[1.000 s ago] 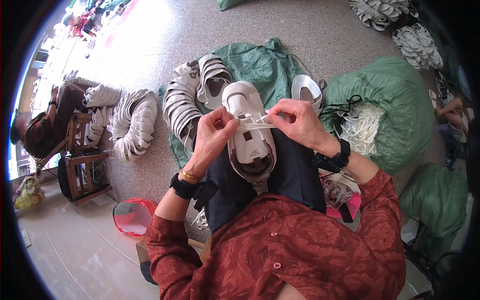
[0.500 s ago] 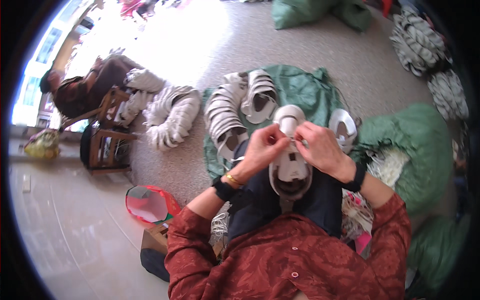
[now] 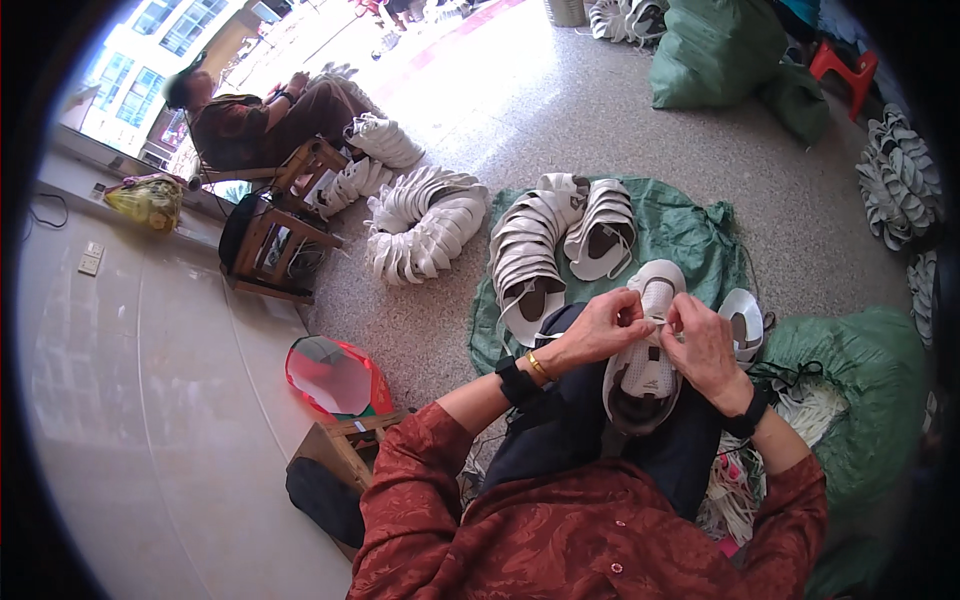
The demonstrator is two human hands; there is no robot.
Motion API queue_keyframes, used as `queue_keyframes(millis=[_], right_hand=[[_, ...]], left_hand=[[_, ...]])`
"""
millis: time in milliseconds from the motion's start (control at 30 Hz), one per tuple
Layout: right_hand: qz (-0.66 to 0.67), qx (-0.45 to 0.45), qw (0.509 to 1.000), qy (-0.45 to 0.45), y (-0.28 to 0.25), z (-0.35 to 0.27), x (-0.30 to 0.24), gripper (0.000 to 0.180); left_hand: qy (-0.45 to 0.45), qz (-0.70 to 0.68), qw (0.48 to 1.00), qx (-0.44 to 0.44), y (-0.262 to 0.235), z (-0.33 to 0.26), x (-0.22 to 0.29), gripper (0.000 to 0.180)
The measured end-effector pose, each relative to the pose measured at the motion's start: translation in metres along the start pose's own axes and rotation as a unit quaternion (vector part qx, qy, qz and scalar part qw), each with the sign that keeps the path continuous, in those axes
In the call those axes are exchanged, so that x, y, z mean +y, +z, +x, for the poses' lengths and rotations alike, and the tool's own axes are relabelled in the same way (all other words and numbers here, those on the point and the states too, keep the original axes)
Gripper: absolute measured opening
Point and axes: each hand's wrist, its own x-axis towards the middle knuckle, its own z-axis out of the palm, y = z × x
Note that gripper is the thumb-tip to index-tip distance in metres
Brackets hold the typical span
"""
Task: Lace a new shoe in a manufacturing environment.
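Note:
A white shoe upper (image 3: 645,375) rests on my lap, toe pointing away from me. My left hand (image 3: 598,328) pinches at its lacing area from the left, and my right hand (image 3: 705,345) does the same from the right, fingertips almost meeting over the tongue. The thin white lace between the fingers is too small to see clearly. A black band sits on each wrist, and a gold bangle on the left one.
Stacks of white shoe uppers (image 3: 545,250) lie on a green sheet (image 3: 690,230) ahead, with a curved row (image 3: 425,225) further left. A green sack with white laces (image 3: 830,400) sits at my right. A red-rimmed basket (image 3: 335,375) and a wooden stool (image 3: 270,245) stand left. Another person (image 3: 265,110) sits far left.
The view has swung so the shoe and hands sit lower and further right. Both hands stay on the shoe's lacing, now closer together.

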Motion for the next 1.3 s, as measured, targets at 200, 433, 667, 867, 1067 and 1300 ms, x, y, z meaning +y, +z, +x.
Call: queue_keyframes(millis=[200, 433, 667, 867, 1067, 1300], right_hand=[[0.046, 0.006, 0.999, 0.02, -0.004, -0.004, -0.003, 0.019], [0.094, 0.028, 0.994, 0.054, -0.007, -0.017, -0.001, 0.017], [0.154, 0.001, 0.974, 0.165, -0.017, -0.046, 0.021, 0.011], [0.234, -0.031, 0.943, 0.235, -0.03, -0.06, 0.014, 0.017], [0.236, -0.054, 0.943, 0.226, -0.036, -0.069, 0.02, 0.023], [0.321, -0.097, 0.919, 0.206, -0.044, -0.073, 0.029, 0.017]], left_hand=[[-0.025, -0.021, 0.999, -0.033, -0.005, -0.001, -0.005, 0.021], [-0.008, -0.017, 1.0, -0.008, -0.002, -0.003, -0.01, 0.016], [0.025, 0.009, 0.999, 0.022, -0.001, -0.003, -0.008, 0.015], [0.001, 0.002, 1.0, 0.023, -0.005, -0.011, 0.006, 0.01], [0.001, 0.082, 0.996, 0.023, -0.007, -0.007, 0.022, 0.011], [-0.002, 0.073, 0.997, 0.032, -0.007, -0.009, 0.016, 0.01]])
